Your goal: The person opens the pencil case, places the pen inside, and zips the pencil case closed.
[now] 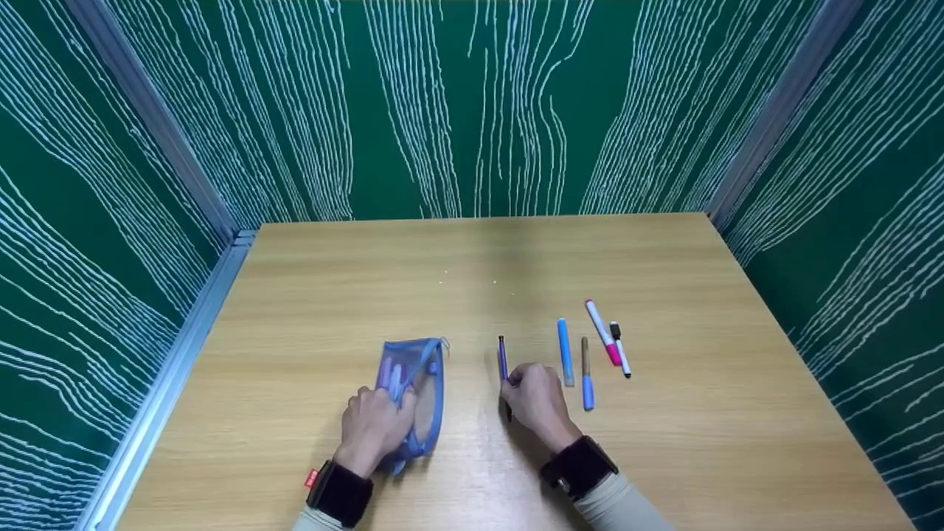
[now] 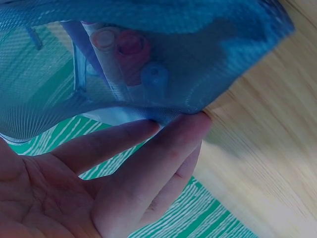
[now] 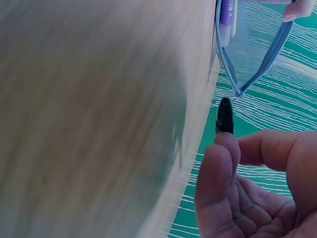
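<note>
Pen [image 1: 503, 357], pinched in right hand [image 1: 537, 400]; pencil case [image 1: 428, 402], gripped by half-closed left hand [image 1: 375, 424]; apparent pick-up, likely needs lifting next.

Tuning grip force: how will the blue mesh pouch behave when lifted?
Probably floppy: the blue mesh pouch has see-through fabric walls that curve near the left hand. It'll likely sag unevenly, since the pens inside bunch toward one side. They might spill if it tips, as its rim gapes open.
</note>
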`<state>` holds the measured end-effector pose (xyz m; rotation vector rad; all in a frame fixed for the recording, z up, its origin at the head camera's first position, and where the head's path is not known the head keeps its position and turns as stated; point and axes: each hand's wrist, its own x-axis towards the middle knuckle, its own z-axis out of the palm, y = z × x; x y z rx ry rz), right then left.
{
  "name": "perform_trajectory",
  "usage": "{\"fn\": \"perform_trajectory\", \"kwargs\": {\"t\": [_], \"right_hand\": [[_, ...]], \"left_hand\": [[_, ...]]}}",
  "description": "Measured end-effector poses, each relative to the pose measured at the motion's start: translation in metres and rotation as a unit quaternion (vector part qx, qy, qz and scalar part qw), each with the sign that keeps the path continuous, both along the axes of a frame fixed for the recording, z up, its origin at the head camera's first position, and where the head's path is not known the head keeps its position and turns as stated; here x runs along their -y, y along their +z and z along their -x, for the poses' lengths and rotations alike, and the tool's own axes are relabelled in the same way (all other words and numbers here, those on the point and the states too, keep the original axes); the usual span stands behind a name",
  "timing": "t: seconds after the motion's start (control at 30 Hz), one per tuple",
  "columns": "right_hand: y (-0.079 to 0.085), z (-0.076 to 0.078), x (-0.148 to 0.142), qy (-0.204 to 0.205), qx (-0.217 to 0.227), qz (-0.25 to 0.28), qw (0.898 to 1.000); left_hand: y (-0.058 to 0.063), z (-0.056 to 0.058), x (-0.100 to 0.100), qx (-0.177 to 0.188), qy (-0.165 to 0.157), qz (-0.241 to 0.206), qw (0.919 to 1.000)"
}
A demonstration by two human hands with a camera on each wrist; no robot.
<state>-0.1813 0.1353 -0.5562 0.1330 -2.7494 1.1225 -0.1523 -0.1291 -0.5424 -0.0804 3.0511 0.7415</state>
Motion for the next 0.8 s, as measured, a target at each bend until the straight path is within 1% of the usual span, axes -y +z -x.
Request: {"fn": "perform_trajectory", "kwargs": {"t": [0.27, 0.63, 0.8], "right_hand": [[-0.001, -0.003, 0.009, 0.016, 0.018, 0.023, 0.999], [-0.003, -0.006, 0.023, 0.036, 0.043, 0.058, 0.997], [-0.004, -0.008, 0.031, 0.041, 0.051, 0.057, 0.996]], "left_hand": [[-0.001, 0.0, 0.001, 0.001, -0.001, -0.004, 1.0], [-0.003, 0.0, 0.0, 0.0, -0.003, 0.003, 1.0], [-0.004, 0.0, 0.001, -0.009, -0.002, 0.008, 0.9999]]}}
